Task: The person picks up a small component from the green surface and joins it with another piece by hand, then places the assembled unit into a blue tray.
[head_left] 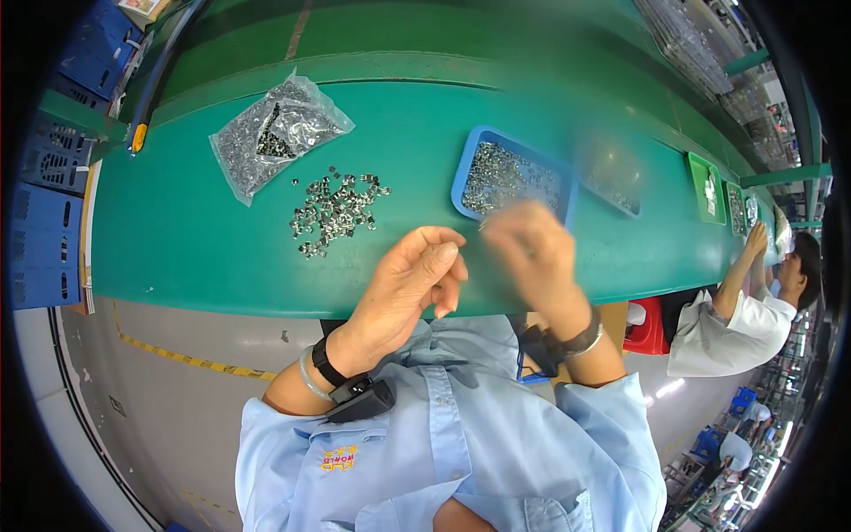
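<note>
My left hand point(409, 282) is raised above the table's near edge, its thumb and forefinger pressed together and the other fingers curled. Whatever it pinches, if anything, is too small or hidden to make out. Motion blurs my right hand point(537, 257), which hovers over the near side of a blue plastic tray point(459, 182); its fingers are smeared. Inside the tray lie many small shiny metal parts point(496, 177). A loose pile of small silver and black metal parts point(335, 213) is spread on the green table, beyond and to the left of my left hand.
A clear plastic bag point(279, 133) full of small parts lies at the table's far left. Right of the blue tray is a blurred clear tray point(613, 182). Farther right are a green tray point(706, 188) and a co-worker in white point(731, 337). A red stool point(649, 326) stands below.
</note>
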